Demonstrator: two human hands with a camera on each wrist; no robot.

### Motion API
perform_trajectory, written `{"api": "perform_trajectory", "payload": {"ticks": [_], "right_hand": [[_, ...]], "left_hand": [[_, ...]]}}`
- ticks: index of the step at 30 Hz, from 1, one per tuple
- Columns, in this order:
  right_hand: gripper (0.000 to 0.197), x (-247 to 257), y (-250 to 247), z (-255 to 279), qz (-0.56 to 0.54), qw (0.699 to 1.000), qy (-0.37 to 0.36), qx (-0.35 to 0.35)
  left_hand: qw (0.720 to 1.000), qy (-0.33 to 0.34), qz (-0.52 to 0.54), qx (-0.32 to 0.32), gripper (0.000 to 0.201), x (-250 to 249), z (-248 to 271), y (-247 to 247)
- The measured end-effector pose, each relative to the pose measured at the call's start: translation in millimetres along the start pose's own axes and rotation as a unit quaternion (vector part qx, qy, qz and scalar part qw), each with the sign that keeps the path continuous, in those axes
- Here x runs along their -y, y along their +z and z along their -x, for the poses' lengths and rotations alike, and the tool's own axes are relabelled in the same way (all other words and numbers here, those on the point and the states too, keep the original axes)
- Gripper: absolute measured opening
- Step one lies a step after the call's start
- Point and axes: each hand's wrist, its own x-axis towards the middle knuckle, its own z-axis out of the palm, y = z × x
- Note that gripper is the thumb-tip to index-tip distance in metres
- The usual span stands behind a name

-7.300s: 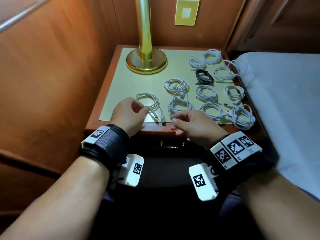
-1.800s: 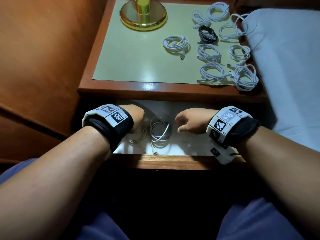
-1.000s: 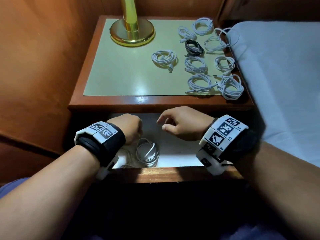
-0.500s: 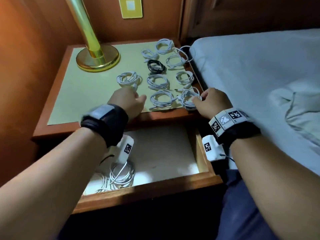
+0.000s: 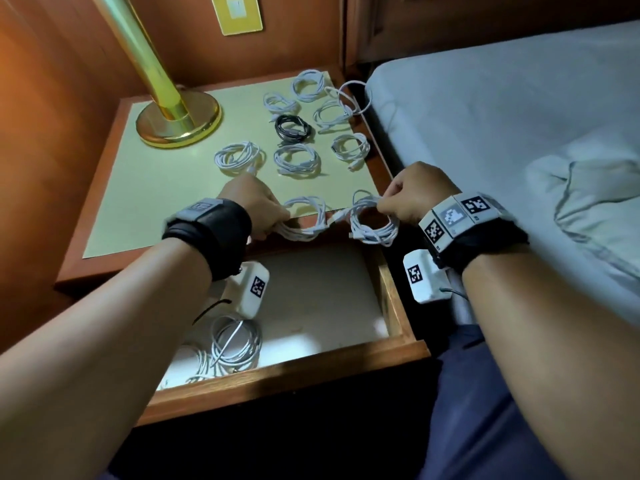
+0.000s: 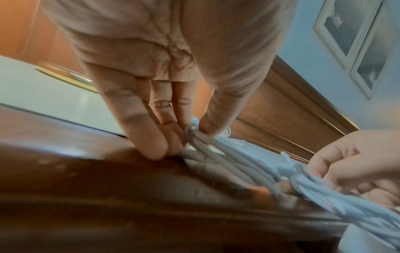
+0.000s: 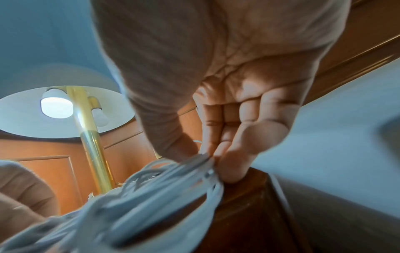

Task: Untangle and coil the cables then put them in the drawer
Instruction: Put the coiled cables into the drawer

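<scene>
From the head view, your left hand [image 5: 258,207] pinches one white coil [image 5: 304,220] at the front edge of the bench [image 5: 149,188], and your right hand [image 5: 414,199] pinches a second white coil [image 5: 372,223] just beside it — the two coils touch or nearly touch where a plug end lies between them. Both coils hang over the open drawer [image 5: 394,306], whose front left corner already holds coiled white cables [image 5: 232,344]. Farther back on the bench lie more white coils [image 5: 296,159] and one black coil [image 5: 292,128], near the brass lamp base [image 5: 178,121]. One loose loop [image 5: 356,97] hangs off the bench's right edge toward the bed [image 5: 502,133].

From the left wrist view, your left hand [image 6: 164,85] has its fingers [image 6: 149,142] pressed together and straight, with the thumb closing against them on a bundle of cable strands [image 6: 216,154] at the wooden bench edge [image 6: 108,171]. Your right hand [image 6: 355,164] shows at the right, fingers curled around the far end of the strands.

From the right wrist view, your right hand [image 7: 227,102] pinches its coil [image 7: 151,188] between thumb and fingertips [image 7: 233,164] — the strands fan out blurred toward the camera. The lamp [image 7: 86,128] stands lit behind, and part of your left hand [image 7: 23,196] sits at the lower left.
</scene>
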Motion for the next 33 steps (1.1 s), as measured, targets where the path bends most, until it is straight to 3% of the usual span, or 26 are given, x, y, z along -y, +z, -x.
{"api": "perform_trajectory", "payload": {"ticks": [5, 13, 17, 20, 24, 30, 33], "right_hand": [[0.005, 14.3, -3.0, 27.3, -0.007, 0.99, -0.109, 0.094], [0.008, 30.9, 45.0, 38.2, 0.147, 0.951, -0.119, 0.243], [0.015, 29.0, 79.4, 31.7, 0.244, 0.928, -0.107, 0.259], [0.017, 28.3, 98.3, 32.0, 0.309, 0.907, -0.114, 0.26], [0.005, 33.8, 106.0, 35.1, 0.354, 0.881, -0.128, 0.287], [0.011, 38.8, 93.1, 22.4, 0.28, 0.917, -0.137, 0.248], [0.008, 40.2, 81.5, 21.9, 0.223, 0.935, -0.153, 0.228]], "left_hand": [[0.994, 0.038, -0.096, 0.045, 0.012, 28.4, 41.5, -8.3], [0.964, 0.034, -0.238, 0.114, 0.021, 59.6, 55.2, 39.5], [0.954, 0.029, -0.268, 0.132, 0.024, 57.7, 45.6, 68.6], [0.931, 0.046, -0.313, 0.181, 0.025, 62.4, 42.5, 84.5], [0.911, 0.06, -0.346, 0.216, 0.027, 74.2, 38.1, 89.3], [0.932, 0.113, -0.301, 0.17, 0.022, 73.5, 37.0, 58.2], [0.955, 0.129, -0.223, 0.147, 0.012, 62.9, 43.8, 38.2]]}}
